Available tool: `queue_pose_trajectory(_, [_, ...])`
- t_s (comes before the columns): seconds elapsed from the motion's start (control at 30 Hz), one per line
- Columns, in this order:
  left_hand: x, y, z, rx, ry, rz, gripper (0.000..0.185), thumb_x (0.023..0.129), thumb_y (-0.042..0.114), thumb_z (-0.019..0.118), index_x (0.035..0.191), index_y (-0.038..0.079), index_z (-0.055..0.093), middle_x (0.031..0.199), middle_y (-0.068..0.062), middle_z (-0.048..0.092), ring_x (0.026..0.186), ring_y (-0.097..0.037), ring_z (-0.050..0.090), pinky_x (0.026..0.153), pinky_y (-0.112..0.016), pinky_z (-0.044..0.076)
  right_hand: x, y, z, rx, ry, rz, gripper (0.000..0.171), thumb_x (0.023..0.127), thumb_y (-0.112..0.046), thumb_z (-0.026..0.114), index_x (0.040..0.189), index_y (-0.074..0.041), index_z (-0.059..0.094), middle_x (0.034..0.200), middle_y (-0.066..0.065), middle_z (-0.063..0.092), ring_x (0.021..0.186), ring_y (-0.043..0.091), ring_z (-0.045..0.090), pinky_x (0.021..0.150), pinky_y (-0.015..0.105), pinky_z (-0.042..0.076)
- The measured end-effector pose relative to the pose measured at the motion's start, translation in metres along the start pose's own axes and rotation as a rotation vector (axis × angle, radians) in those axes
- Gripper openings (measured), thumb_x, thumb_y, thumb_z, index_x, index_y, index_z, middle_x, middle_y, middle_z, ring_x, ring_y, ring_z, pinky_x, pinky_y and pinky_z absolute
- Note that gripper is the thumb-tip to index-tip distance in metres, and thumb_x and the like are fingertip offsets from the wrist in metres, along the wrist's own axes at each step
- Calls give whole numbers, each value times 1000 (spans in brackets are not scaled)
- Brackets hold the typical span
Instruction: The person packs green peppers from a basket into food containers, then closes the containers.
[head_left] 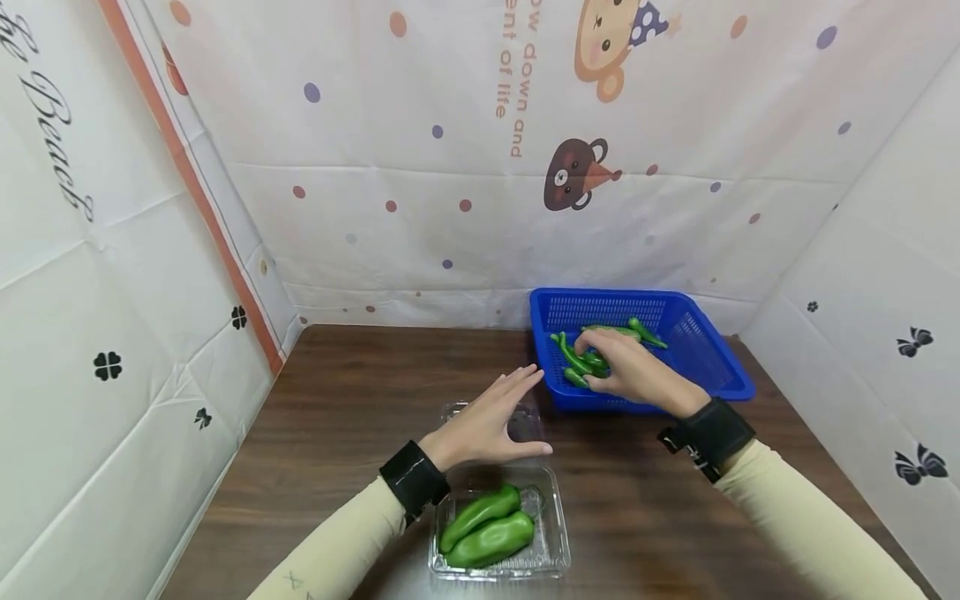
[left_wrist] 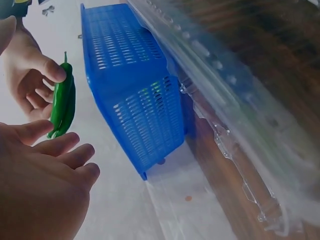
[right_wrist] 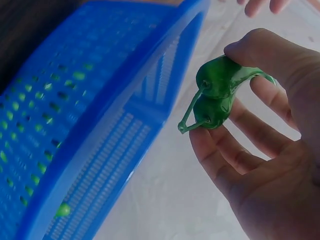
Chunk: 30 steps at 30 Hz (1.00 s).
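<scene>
My right hand (head_left: 633, 367) is over the near left part of a blue plastic basket (head_left: 708, 350). Its thumb and fingers pinch a pair of green chili peppers (right_wrist: 217, 90), whose stems show side by side in the right wrist view. In the left wrist view the same peppers (left_wrist: 62, 100) hang clear of the basket's rim. My left hand (head_left: 483, 429) is held with fingers extended and thumb apart, holding nothing, above a clear plastic clamshell box (head_left: 555, 542). Two larger green peppers (head_left: 491, 537) lie in that box. The left hand partly hides the raised lid (head_left: 528, 425).
More green peppers (head_left: 648, 333) lie in the basket, towards its back and left side. The brown wooden table (head_left: 360, 375) is bounded by a printed white cloth (head_left: 420, 225) at the back and both sides. The basket stands close to the back cloth.
</scene>
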<state>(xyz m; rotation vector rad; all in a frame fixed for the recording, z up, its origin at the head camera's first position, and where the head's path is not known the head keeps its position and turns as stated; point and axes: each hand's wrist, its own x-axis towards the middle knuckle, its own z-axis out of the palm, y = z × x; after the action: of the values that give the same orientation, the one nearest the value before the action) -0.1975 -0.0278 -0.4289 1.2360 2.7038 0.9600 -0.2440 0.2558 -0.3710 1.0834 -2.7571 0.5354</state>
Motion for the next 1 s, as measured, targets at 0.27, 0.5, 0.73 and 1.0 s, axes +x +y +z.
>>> queue_pose_trajectory(0.27, [-13, 3, 1, 16, 20, 64, 104, 88, 57, 76, 165, 11, 22, 170, -8, 21, 156, -23, 19, 126, -48, 16, -8, -20, 13, 25, 37, -78, 40, 83, -9, 86, 115, -10, 63, 106, 2, 64, 93, 19, 58, 78, 39, 53])
queue_pose_trajectory(0.5, [-28, 4, -2, 20, 16, 66, 105, 87, 57, 76, 165, 10, 22, 169, -10, 23, 157, -21, 16, 127, -46, 14, -15, -32, 21, 19, 46, -117, 40, 84, -12, 85, 118, -10, 63, 109, 1, 63, 93, 16, 56, 76, 36, 53])
queue_pose_trajectory(0.73, [-41, 2, -9, 12, 69, 82, 102, 88, 53, 77, 163, 7, 26, 169, -10, 24, 157, -19, 17, 127, -46, 15, -13, -43, 19, 25, 27, -121, 38, 88, -14, 82, 120, -14, 62, 111, -2, 60, 96, 14, 53, 77, 33, 50])
queue_pose_trajectory(1.0, [-56, 1, -8, 6, 61, 54, 103, 88, 55, 77, 165, 12, 23, 169, -4, 22, 157, -16, 15, 126, -45, 17, -17, -51, 31, 44, 58, -172, 35, 87, -12, 81, 117, -13, 62, 108, -2, 59, 95, 15, 52, 77, 34, 48])
